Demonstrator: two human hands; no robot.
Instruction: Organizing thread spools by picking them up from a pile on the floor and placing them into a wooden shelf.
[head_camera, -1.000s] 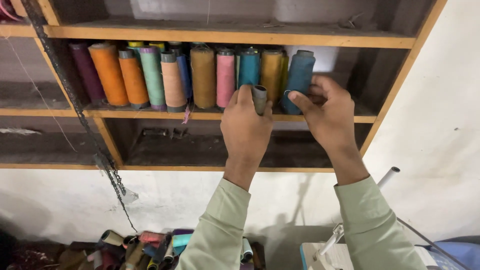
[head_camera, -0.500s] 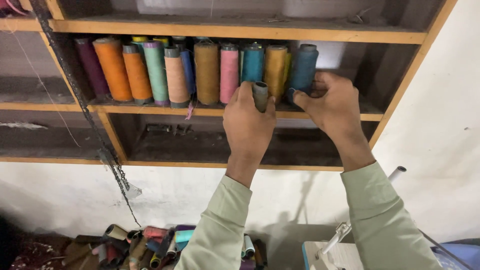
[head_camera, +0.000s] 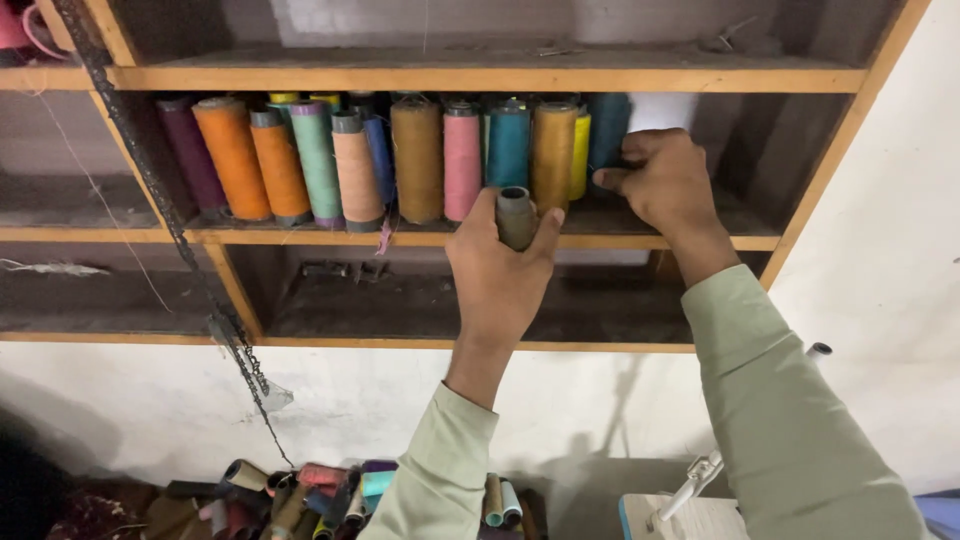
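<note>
Spools (head_camera: 400, 160) are standing in a row along the middle shelf (head_camera: 300, 236). Left hand (head_camera: 500, 275) is pinching a grey cone (head_camera: 516, 214) at the shelf's front edge. Right hand (head_camera: 665, 180) is curling around a dark blue spool (head_camera: 607, 128) at the row's right end.

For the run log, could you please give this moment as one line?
left hand: holds grey-brown thread spool | right hand: grips dark teal thread spool on wooden shelf

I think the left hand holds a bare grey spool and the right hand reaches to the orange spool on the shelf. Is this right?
Not quite. The head view shows the right hand at the dark teal spool, at the row's right end, not the orange one. The left hand does hold the bare grey spool.
</note>
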